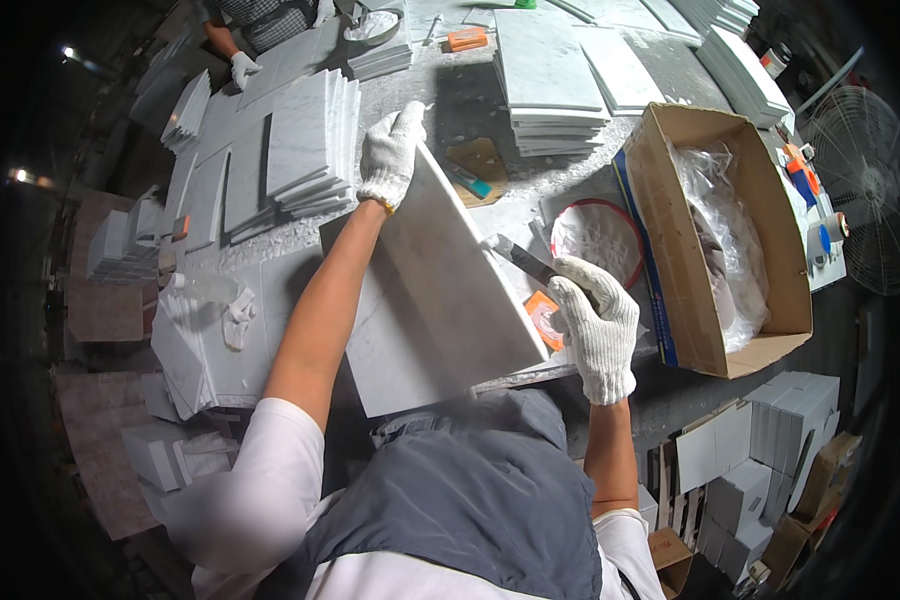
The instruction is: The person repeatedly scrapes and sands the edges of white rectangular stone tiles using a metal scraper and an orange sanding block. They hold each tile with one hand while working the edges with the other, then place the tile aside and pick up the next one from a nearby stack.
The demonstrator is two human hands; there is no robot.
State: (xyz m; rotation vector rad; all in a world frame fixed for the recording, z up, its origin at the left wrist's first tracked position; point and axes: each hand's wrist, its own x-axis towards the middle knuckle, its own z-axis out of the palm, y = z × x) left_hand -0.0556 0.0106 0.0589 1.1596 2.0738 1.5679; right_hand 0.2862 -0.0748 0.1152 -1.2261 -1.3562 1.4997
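Observation:
My left hand [393, 155], in a white knit glove, grips the far corner of a white marble tile [460, 290]. The tile is tilted up on edge above another marble tile [395, 375] lying near my body. In my gloved right hand [598, 325] is a putty knife [520, 260]; its blade points left, with white paste at the tip, close to the raised tile's right edge. Below the blade sits an orange piece [544, 322] smeared with white. Just beyond my right hand is a red-rimmed bowl [598, 240] of white paste.
An open cardboard box [660, 230] with clear plastic stands at the right. Stacks of marble tiles [310, 140] [545, 75] cover the far table. A teal-handled tool [472, 183] lies on brown cardboard. A fan [855, 190] is far right. Another person's gloved hand [243, 70] is far left.

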